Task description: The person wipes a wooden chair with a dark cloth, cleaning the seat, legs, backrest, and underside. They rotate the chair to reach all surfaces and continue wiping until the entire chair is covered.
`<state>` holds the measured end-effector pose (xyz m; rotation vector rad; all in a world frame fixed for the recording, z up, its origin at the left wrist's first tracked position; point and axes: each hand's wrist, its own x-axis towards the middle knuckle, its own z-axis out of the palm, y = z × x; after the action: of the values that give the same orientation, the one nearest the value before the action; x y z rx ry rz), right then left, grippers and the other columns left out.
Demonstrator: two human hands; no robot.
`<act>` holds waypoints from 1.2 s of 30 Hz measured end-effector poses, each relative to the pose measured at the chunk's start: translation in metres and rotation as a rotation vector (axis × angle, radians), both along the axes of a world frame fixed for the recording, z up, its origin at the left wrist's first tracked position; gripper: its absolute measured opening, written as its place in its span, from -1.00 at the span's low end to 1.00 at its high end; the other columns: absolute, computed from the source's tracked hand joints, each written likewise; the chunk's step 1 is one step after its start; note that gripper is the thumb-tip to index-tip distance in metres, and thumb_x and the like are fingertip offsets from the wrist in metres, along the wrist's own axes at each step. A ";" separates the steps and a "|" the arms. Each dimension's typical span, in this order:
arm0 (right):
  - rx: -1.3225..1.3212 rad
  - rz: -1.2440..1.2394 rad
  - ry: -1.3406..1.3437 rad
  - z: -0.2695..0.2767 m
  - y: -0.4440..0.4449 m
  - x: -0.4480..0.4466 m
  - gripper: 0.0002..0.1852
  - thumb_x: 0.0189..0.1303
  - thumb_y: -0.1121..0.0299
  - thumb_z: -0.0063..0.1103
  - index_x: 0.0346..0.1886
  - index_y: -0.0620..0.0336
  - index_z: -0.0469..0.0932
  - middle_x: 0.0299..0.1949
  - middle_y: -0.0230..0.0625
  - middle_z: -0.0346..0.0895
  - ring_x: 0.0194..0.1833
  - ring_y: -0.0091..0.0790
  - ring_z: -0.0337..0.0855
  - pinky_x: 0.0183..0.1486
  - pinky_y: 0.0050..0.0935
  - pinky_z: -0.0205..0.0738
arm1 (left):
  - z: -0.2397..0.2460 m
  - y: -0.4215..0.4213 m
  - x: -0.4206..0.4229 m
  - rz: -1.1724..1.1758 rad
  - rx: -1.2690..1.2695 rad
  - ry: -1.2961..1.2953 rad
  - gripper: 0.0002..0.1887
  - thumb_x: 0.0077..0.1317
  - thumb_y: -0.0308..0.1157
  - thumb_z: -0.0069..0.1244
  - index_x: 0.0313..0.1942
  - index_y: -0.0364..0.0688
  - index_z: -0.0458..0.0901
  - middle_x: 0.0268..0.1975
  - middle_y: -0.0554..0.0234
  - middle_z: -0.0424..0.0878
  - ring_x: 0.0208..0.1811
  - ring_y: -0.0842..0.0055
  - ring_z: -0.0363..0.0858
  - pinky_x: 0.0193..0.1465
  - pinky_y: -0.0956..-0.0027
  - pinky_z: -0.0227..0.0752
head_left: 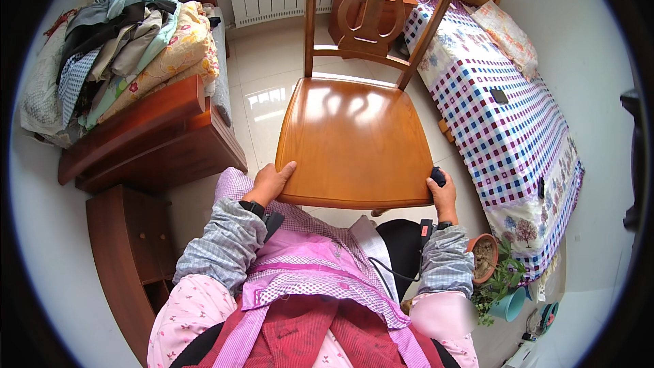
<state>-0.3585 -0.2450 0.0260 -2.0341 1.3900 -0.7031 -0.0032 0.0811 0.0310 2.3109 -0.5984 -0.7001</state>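
A varnished wooden chair point(352, 143) stands right in front of me, its seat towards me and its carved openwork backrest point(372, 15) at the far side. My left hand point(271, 181) grips the near left corner of the seat, thumb on top and fingers hidden below the edge. At the near right corner, my right hand point(443, 194) holds a small dark object point(438, 176), perhaps a bunched cloth, against the seat's side. Its thumb touches the seat edge. Most of the chair's legs are hidden under the seat.
To the left, a wooden bed point(153, 138) bears piled clothes point(117, 36) and folded quilts. A low wooden cabinet point(115, 245) stands nearer me. On the right is a bed with a checked cover point(511, 128); potted plants point(485, 258) stand by its near end. A radiator point(281, 0) lines the far wall.
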 end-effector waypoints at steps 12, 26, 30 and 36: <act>-0.030 0.000 0.114 0.054 0.009 -0.009 -0.40 0.11 0.13 0.44 0.21 0.12 0.53 -0.02 -0.01 0.69 0.00 -0.02 0.72 0.11 -0.19 0.55 | 0.009 0.014 -0.015 -0.009 -0.158 0.116 -0.27 0.36 0.24 -0.01 -0.17 -0.46 0.71 -0.29 -0.25 0.74 -0.21 0.05 0.75 -0.12 0.14 0.56; -0.245 0.006 0.254 0.106 0.022 0.001 -0.47 0.17 0.13 0.32 0.22 -0.03 0.50 0.00 0.05 0.67 0.00 0.15 0.69 0.05 -0.04 0.57 | 0.049 0.026 -0.013 0.046 -0.279 0.285 -0.45 0.43 0.06 0.05 -0.32 -0.37 0.66 -0.54 0.26 0.60 -0.64 0.58 0.52 -0.63 0.45 0.36; -0.257 -0.012 0.257 0.115 0.003 0.022 -0.48 0.20 0.07 0.24 0.21 -0.01 0.50 -0.02 0.07 0.66 -0.02 0.18 0.68 0.03 -0.01 0.57 | 0.071 0.005 0.009 0.007 -0.163 0.212 -0.37 0.40 0.16 0.00 -0.39 -0.37 0.67 -0.63 0.16 0.58 -0.74 0.48 0.53 -0.70 0.38 0.36; -0.193 0.001 0.339 0.136 -0.030 0.056 -0.47 0.19 0.06 0.19 0.21 0.03 0.51 0.00 0.09 0.66 0.04 0.16 0.66 0.10 -0.03 0.53 | 0.109 -0.027 0.023 -0.042 -0.079 -0.589 -0.47 0.46 0.03 -0.09 0.02 -0.31 0.65 -0.01 -0.14 0.68 0.08 0.02 0.60 0.18 0.11 0.45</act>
<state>-0.3020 -0.2751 0.1615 -2.3911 1.5570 -0.5249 0.0194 0.0541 0.1403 2.4288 -0.9155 0.0071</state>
